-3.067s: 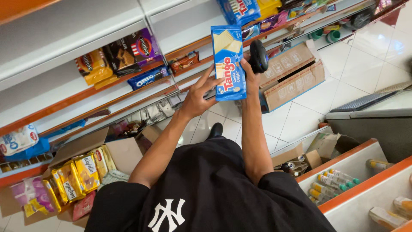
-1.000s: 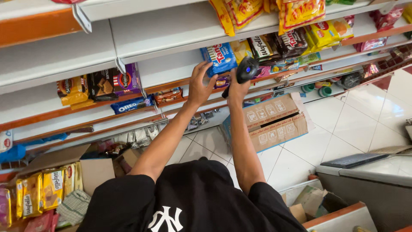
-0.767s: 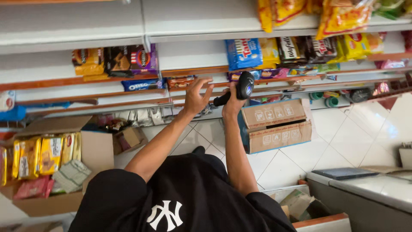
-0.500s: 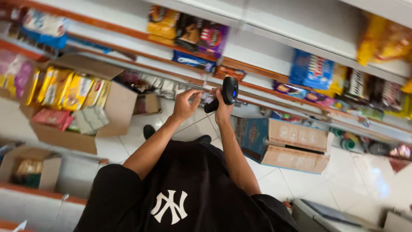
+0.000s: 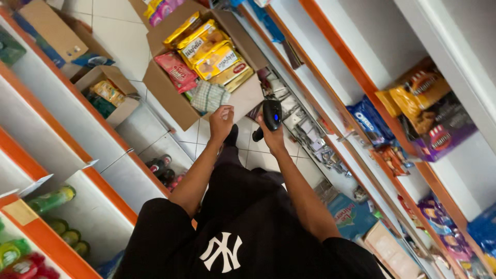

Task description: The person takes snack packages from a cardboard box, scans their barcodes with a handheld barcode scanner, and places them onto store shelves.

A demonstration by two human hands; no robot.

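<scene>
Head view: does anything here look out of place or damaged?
Nothing looks spilled or damaged. The open cardboard box of snack packets sits on the floor; the right hand holds a black scanner; the left hand is empty.

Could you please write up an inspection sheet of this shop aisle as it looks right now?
Surface: pale tiled floor between white shelving with orange edges.
Job's things: black handheld scanner; open cardboard box of yellow and red snack packets on the floor ahead.
Clutter: smaller open box beside it; dark bottles standing low by the near shelf.
Hands: right hand grips the scanner; left hand is open and empty, just short of the box.
Cables: nothing seen.
Surroundings: snack bags on one shelf run, green bottles on the other.
</scene>
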